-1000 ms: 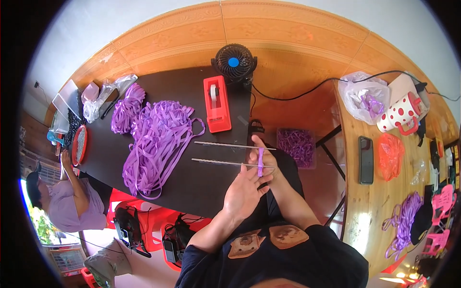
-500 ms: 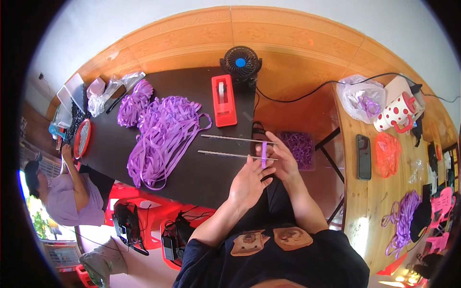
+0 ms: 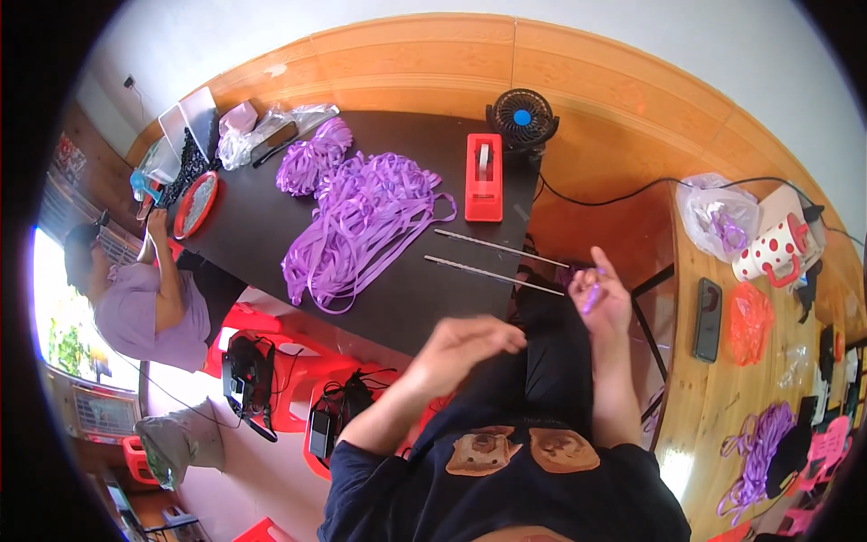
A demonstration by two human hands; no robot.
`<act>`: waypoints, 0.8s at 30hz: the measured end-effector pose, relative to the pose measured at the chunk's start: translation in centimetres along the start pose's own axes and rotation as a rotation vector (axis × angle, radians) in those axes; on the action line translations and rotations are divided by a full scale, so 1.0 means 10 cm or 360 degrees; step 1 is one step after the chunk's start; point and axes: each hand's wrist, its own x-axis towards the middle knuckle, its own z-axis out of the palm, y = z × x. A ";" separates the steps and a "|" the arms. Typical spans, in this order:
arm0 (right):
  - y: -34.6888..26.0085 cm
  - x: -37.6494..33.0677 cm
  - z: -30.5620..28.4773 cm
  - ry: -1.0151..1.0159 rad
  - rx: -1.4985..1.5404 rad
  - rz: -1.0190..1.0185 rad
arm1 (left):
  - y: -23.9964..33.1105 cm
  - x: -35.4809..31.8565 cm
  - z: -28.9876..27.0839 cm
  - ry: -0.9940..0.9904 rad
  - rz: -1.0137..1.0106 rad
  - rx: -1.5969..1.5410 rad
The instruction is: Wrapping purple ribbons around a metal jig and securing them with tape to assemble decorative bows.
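A short loop-like piece of purple ribbon [image 3: 591, 298] is in my right hand [image 3: 605, 303], which is raised beyond the table's right edge with one finger pointing up. My left hand [image 3: 470, 348] hovers over my lap, slightly blurred, its fingers stretched out with nothing visible in them. Two thin metal rods, a far rod [image 3: 497, 246] and a near rod [image 3: 488, 274], lie roughly parallel and stick out past the dark table's edge toward my right hand. Left of them spreads a large heap of purple ribbon [image 3: 361, 226].
A red tape dispenser [image 3: 484, 181] and a small black fan [image 3: 522, 117] stand at the table's far right. On the wooden table [image 3: 686, 397] to the right lie a phone [image 3: 708, 318], a dotted cup [image 3: 768, 253] and bags. A person [image 3: 149, 303] sits at left.
The purple ribbon piece has come off the two rods and is now in my right hand. My hands have moved apart, the left one back toward me. The whole view has shifted.
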 end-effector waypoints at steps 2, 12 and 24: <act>-0.31 -0.01 -0.08 0.0204 -0.0461 -0.0029 | 0.09 0.05 -0.27 0.0454 0.0158 0.0504; -0.23 -0.03 -0.68 0.0699 -0.1998 -0.0681 | 0.07 1.39 -1.19 0.0904 0.0529 0.2403; -0.09 -0.63 0.35 0.0366 -0.1714 -0.0659 | 1.08 1.27 -1.40 0.0722 0.0427 0.0787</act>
